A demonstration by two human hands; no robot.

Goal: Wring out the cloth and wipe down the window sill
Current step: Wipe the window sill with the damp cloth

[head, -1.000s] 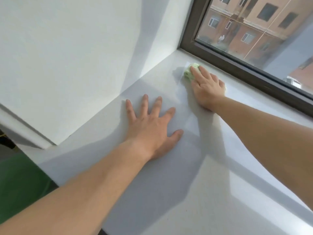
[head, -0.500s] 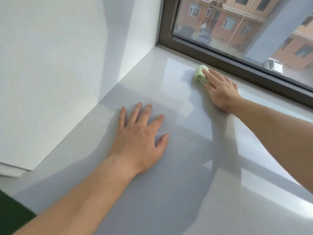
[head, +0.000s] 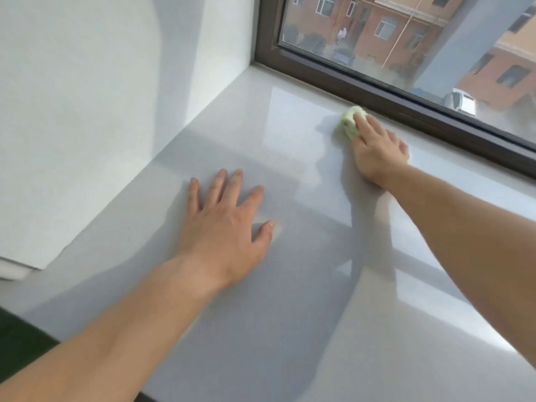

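A small pale green cloth (head: 351, 122), bunched up, lies on the glossy grey window sill (head: 290, 300) close to the dark window frame. My right hand (head: 377, 149) presses flat on top of it, fingers covering most of the cloth. My left hand (head: 226, 224) rests palm down on the sill nearer to me, fingers spread, holding nothing.
The dark brown window frame (head: 406, 97) runs along the sill's far edge, with glass and buildings beyond. A white side wall (head: 101, 111) bounds the sill on the left. The sill's near edge drops off at the bottom left.
My right hand has slid the cloth to the right along the window frame, away from the corner. My left hand stays flat on the sill.
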